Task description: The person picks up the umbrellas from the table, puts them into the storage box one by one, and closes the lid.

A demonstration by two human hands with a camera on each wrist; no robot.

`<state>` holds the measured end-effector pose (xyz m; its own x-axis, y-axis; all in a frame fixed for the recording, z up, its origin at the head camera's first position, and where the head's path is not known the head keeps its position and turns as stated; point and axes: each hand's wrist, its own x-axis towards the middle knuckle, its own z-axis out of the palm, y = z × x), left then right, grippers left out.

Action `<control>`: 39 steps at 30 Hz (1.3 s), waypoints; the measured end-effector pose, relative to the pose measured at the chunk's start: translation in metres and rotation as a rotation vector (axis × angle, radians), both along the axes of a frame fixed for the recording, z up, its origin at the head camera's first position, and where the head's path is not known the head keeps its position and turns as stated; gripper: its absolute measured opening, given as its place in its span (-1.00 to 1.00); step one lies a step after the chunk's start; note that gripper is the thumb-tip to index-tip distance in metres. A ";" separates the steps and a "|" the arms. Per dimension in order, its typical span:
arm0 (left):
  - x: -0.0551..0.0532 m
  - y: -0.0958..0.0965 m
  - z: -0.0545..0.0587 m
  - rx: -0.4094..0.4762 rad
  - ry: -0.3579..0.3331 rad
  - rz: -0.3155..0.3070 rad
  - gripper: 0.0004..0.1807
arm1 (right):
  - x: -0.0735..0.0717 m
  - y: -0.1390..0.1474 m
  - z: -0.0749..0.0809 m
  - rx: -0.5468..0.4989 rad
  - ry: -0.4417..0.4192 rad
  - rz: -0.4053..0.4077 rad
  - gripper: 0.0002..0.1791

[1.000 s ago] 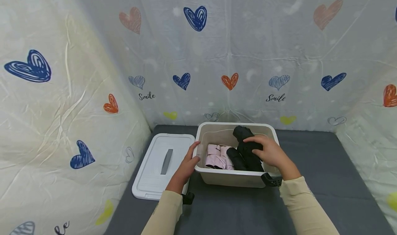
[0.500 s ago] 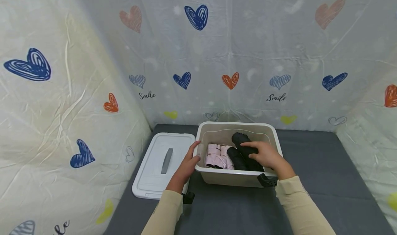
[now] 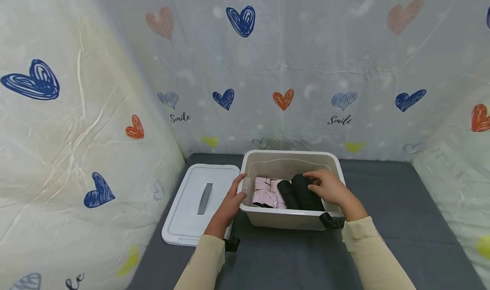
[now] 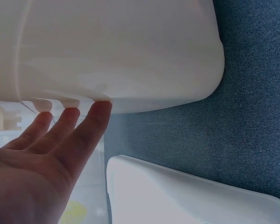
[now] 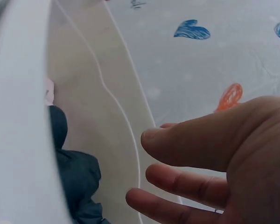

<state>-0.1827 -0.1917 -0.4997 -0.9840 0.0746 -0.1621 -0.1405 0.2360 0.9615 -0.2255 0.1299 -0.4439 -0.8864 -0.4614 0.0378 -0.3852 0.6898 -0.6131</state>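
A beige storage box [image 3: 283, 220] stands without its lid on the grey surface. My left hand [image 3: 229, 200] holds its left rim, and in the left wrist view several fingers [image 4: 84, 135] reach its outer wall. Pink rolled garments [image 3: 264, 192] and a narrower black roll [image 3: 288, 195] lie side by side inside. Right of them lies a thicker black rolled garment [image 3: 306, 194]. My right hand [image 3: 327, 188] hovers at its upper right, fingers loosely bent. The right wrist view shows the fingers [image 5: 186, 140] apart from the dark cloth [image 5: 77, 177].
A white lid [image 3: 183, 213] with a grey handle [image 3: 205, 198] lies flat left of the box. Behind stands a pale curtain [image 3: 283, 64] printed with hearts. The grey surface [image 3: 386, 222] extends to the right and front of the box.
The thicker black roll has gone from standing up against the back to lying down in the box beside the narrower one. My right hand has let go of it. The left hand has kept its place.
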 end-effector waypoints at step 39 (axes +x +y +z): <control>-0.001 -0.042 -0.017 -0.039 0.067 0.010 -0.31 | 0.052 0.025 0.004 0.134 0.145 0.035 -0.53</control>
